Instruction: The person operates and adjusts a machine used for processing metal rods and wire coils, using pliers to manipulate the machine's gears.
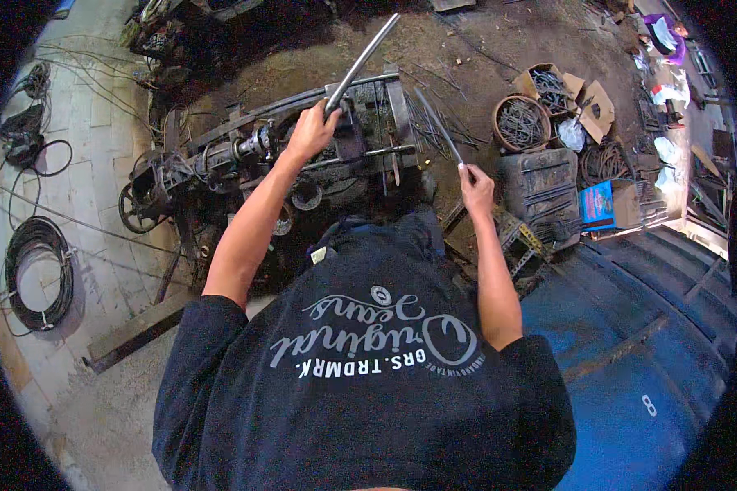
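My left hand (309, 133) is closed around the lower end of a shiny metal bar (367, 59), which slants up and to the right over a greasy machine (246, 151). Whether the bar is joined to the machine is hidden by my fingers. Out to the right, my right hand (477, 190) pinches the near end of a thin metal rod (440, 124). The rod points away and a little left, above several loose rods (434, 123) on the dirt floor. The machine carries a round clamp-like part (254, 145) and a handwheel (131, 209).
Right of my right hand stand a round basket of metal pieces (522, 123), an open carton (547, 88), a dark flat-topped can (540, 192) and a blue box (599, 204). A yellowish crate (517, 245) sits nearer. Coiled black cable (39, 274) lies on the left floor; blue sheet metal (630, 352) fills the lower right.
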Tool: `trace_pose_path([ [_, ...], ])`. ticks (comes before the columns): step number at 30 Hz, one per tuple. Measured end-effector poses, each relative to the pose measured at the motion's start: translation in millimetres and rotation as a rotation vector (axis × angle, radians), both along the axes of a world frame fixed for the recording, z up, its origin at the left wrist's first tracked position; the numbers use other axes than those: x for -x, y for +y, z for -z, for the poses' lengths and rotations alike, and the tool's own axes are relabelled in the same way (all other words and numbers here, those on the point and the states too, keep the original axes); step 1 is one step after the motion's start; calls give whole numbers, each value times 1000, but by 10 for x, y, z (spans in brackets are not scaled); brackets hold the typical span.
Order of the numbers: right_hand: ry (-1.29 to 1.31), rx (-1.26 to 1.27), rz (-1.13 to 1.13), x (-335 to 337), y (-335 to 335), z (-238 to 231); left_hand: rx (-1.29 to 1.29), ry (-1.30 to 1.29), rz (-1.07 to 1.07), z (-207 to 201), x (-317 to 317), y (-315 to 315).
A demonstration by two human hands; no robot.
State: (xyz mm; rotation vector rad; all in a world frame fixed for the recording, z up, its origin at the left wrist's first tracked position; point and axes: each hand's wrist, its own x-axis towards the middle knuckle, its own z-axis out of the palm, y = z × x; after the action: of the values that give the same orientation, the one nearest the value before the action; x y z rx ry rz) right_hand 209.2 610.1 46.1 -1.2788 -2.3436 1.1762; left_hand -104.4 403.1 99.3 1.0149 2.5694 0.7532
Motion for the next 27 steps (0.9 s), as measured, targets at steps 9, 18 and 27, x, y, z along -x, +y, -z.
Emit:
trace_pose_path([
  [9, -238, -109, -495, 556, 801, 149, 7, -136, -141, -206, -202, 180],
  [18, -117, -237, -825, 1371, 1023, 373, 147, -120, -189, -262, -210, 214],
  [27, 22, -219, -929, 1822, 736, 698, 73, -152, -253, -206, -260, 219],
])
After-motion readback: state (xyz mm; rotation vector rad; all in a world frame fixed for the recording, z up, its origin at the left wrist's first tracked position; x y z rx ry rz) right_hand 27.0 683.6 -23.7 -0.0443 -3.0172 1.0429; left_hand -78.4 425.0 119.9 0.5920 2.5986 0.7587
